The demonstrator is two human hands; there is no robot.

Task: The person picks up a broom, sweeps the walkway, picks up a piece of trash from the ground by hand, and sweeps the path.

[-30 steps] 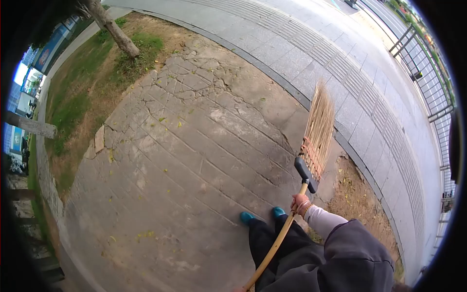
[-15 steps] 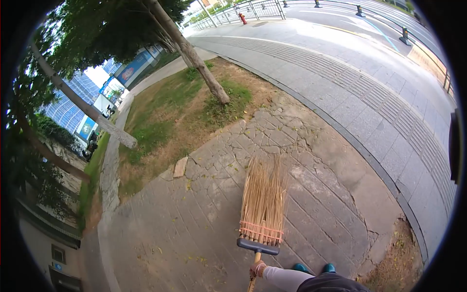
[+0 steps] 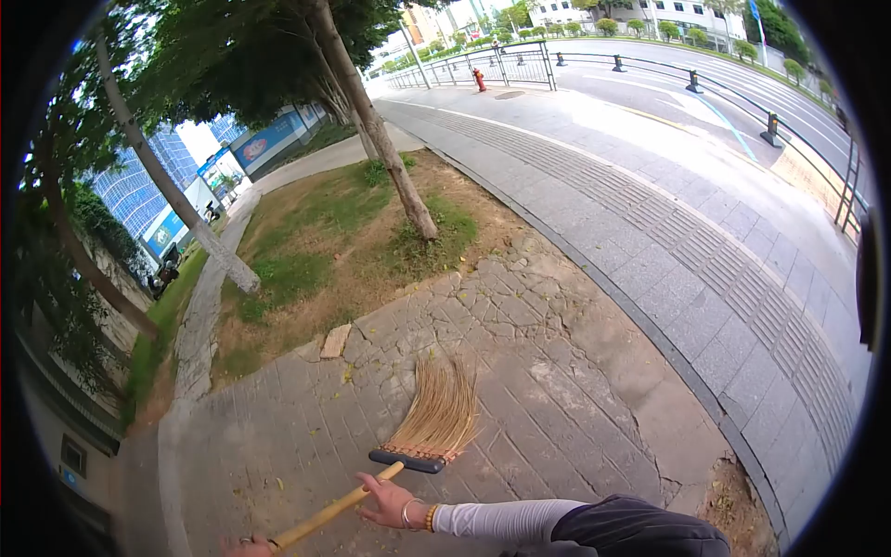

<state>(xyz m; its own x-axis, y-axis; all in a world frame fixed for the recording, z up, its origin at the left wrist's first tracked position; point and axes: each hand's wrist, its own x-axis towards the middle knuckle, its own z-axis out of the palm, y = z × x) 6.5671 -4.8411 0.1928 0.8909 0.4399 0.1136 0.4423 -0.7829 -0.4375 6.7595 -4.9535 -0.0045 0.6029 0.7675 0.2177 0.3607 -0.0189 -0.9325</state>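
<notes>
A straw broom with a dark head bar lies across the lower middle, its bristles pointing up the view and bent over the cracked pavement. Its wooden handle runs down to the left. My right hand, with a bangle and a beaded bracelet at the wrist, is at the handle just below the head bar, its fingers spread, thumb side touching the wood. At the bottom edge my left hand, wearing a ring, is closed round the lower handle and partly cut off.
A loose brick lies at the edge of a grass patch with a leaning tree. On the right a dark kerb borders the tiled sidewalk. Railings and a red hydrant stand farther off.
The broom has swung down and left, and its bristles now bend. My right hand's fingers have loosened and spread. My left hand has come into view. The camera has tilted up.
</notes>
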